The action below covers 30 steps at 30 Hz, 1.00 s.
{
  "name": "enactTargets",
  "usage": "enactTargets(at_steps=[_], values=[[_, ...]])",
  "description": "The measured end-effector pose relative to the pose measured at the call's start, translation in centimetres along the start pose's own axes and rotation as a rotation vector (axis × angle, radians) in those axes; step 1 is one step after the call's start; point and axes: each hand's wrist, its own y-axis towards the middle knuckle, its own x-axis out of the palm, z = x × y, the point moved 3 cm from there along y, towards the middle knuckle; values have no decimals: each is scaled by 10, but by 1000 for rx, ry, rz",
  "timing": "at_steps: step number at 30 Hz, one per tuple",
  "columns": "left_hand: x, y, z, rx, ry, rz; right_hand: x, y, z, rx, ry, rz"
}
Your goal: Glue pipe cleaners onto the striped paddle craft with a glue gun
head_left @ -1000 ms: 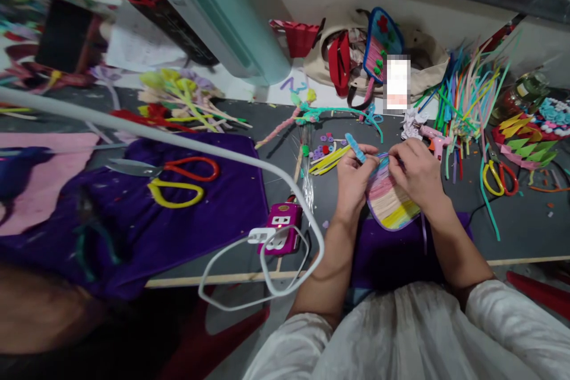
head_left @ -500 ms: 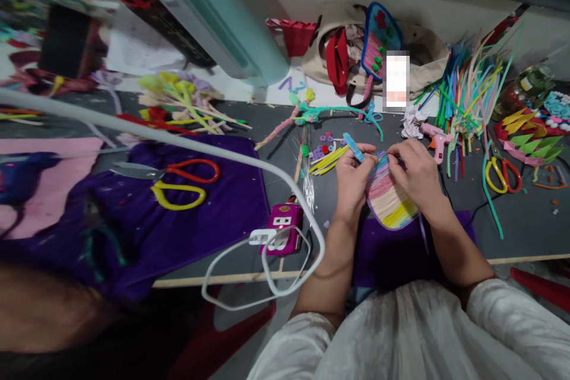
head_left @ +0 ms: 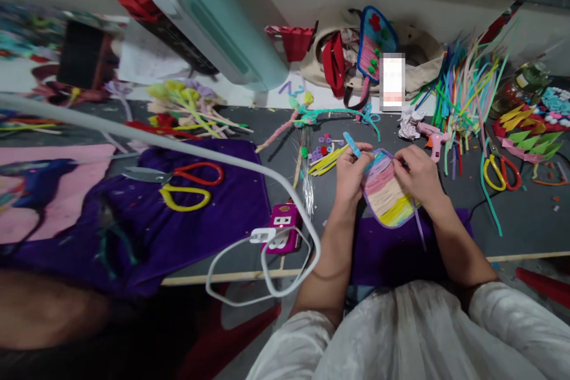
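Note:
Between my hands is a rounded, striped pipe-cleaner panel, with blue, pink, cream and yellow bands inside a purple edge. My left hand is closed on its upper left side, and a light-blue pipe-cleaner piece sticks up by the thumb. At the upper right edge, my right hand pinches the purple rim. A loose purple strand hangs down below that hand. Underneath lies a dark purple cloth. Just left of my left hand are yellow pipe-cleaner pieces.
A pink glue gun and a bundle of pipe cleaners lie to the right, with scissors beyond. On the left are a magenta power socket with a looped white cable, more scissors and another person's arm.
My right hand has shifted slightly right and down along the panel's rim, showing more of its top edge. The panel has tilted a little; my left hand keeps its hold.

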Motion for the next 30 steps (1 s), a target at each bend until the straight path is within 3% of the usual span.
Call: enactTargets(at_steps=[15, 30], values=[[-5, 11, -14, -84, -78, -24, 18, -1, 15, 70, 43, -7], [-3, 9, -10, -72, -6, -36, 12, -3, 15, 58, 22, 15]])
